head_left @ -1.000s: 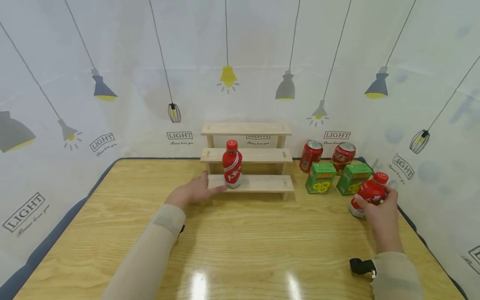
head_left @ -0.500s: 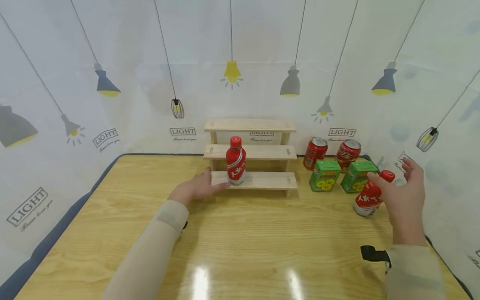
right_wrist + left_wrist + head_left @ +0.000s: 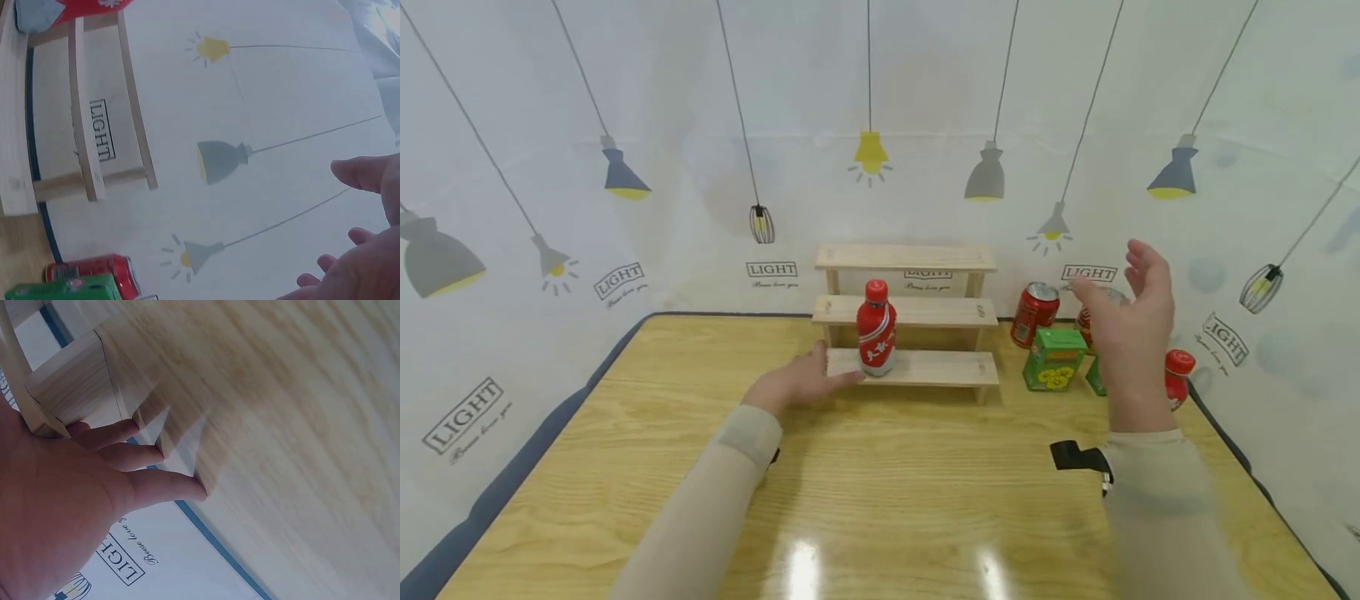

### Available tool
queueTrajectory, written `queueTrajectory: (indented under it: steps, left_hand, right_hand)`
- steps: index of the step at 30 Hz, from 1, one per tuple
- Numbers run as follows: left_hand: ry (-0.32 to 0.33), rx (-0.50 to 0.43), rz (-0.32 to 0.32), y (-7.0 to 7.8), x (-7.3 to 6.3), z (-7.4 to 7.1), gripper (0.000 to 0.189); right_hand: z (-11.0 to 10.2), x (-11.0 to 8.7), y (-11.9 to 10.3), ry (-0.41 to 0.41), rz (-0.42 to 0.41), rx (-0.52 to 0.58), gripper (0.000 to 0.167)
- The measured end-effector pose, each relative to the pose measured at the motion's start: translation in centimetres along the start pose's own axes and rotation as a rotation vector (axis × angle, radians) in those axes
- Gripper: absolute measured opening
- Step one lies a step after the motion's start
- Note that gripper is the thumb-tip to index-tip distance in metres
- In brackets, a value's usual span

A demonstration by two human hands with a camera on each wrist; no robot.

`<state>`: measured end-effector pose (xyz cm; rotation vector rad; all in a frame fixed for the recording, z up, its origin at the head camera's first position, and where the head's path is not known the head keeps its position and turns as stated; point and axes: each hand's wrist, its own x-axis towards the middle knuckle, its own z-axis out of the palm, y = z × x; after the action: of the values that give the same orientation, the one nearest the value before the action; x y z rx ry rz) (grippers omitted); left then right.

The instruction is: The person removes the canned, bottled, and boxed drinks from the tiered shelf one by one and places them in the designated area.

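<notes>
My left hand (image 3: 797,382) rests at the left end of the lowest step of a three-tier wooden shelf (image 3: 936,367). Its thumb lies along the step's front edge, and in the left wrist view the other fingers (image 3: 165,486) stretch out straight. A red bottle (image 3: 877,332) with a white base stands upright on that step, just beyond the thumb. Raised over the right side, my right hand (image 3: 1131,346) holds nothing, fingers spread. Behind it a second red bottle (image 3: 1178,379) shows only in part, as does a green carton (image 3: 1096,379).
Beside the shelf's right end stand a red drink can (image 3: 1036,315) and another green carton (image 3: 1054,360); another can (image 3: 1083,323) is mostly hidden by the right hand. A lamp-patterned white sheet (image 3: 700,167) surrounds the wooden table (image 3: 887,500).
My right hand has let go of the right-hand bottle, which stays on the table, then risen and moved left, in front of the cans. The left hand keeps its place at the shelf.
</notes>
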<state>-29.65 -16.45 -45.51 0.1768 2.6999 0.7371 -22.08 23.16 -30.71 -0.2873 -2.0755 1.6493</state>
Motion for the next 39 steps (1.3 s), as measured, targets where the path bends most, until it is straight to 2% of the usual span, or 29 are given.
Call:
queueTrajectory:
  steps: [7,11,16,22,28,33,39]
  left_hand:
    - [0.001,-0.002,0.006,-0.2,0.2,0.2,0.133]
    - [0.007,0.003,0.004,-0.1,0.1,0.1,0.132]
    - [0.009,0.011,0.012,0.0,0.0,0.0,0.130]
    - [0.009,-0.017,0.018,0.0,-0.1,0.0,0.129]
    - [0.003,-0.023,0.023,-0.1,0.1,0.2,0.129]
    - [0.009,-0.007,0.010,0.0,0.3,0.2,0.130]
    - [0.012,-0.025,0.010,-0.1,0.1,0.1,0.129]
  right_hand:
    - [4.3,-0.7,-0.1,-0.107,-0.014,0.024,0.079]
    - [6.9,-1.5,0.4,-0.197,-0.058,0.058,0.080]
    - [10.1,-2.4,1.3,-0.326,-0.069,0.089,0.082]
    - [13.7,-3.5,2.5,-0.444,-0.064,0.094,0.081]
    - [17.0,-4.5,4.3,-0.567,-0.061,0.049,0.084]
    - [19.0,-4.8,6.0,-0.620,-0.026,0.034,0.090]
    - [20.4,-5.5,7.0,-0.614,-0.035,0.028,0.085]
